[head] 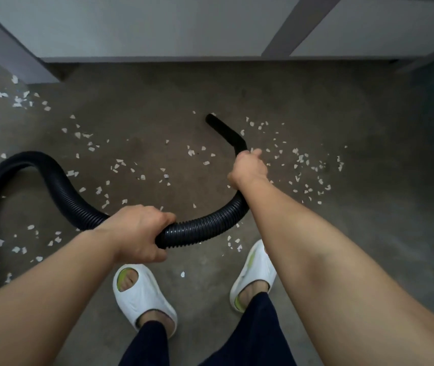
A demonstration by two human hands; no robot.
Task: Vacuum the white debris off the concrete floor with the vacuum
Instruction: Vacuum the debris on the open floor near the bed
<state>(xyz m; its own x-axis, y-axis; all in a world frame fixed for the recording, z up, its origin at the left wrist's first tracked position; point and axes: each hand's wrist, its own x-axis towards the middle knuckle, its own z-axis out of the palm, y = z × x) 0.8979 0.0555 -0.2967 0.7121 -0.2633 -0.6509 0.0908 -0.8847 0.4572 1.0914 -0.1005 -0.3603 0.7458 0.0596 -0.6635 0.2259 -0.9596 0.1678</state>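
Black ribbed hose (205, 227); left hand (136, 231), right hand (248, 167) gripping.

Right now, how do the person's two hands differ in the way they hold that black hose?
The left hand grips the ribbed, bendy hose, while the right hand grips further along, where the smooth bent nozzle begins. The left hand sits close to the body. The right hand reaches further forward, out over the white debris. Both hands curl fully round the same black vacuum line.
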